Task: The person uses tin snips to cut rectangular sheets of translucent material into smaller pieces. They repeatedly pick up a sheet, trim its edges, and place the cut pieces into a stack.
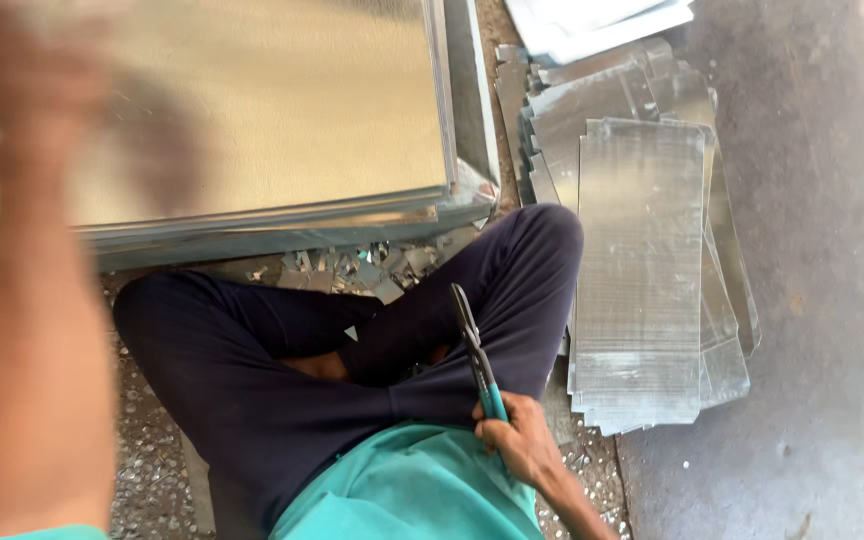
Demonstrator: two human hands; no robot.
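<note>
- Grey concrete floor [832,250], strewn with metal offcuts [362,268] near crossed legs.
- Right hand [520,440] closed tight round teal handles of tin snips [476,360], resting on right knee, blades pointing far.
- Left hand [22,70] raised, blurred, over large sheet-metal panel [252,110]; grip impossible to tell.
- Stack of cut sheets [642,260] lying right.

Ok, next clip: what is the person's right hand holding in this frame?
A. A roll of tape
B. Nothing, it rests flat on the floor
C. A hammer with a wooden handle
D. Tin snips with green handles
D. The right hand grips the green handles of the tin snips, whose dark blades point up across the person's crossed legs.
</note>
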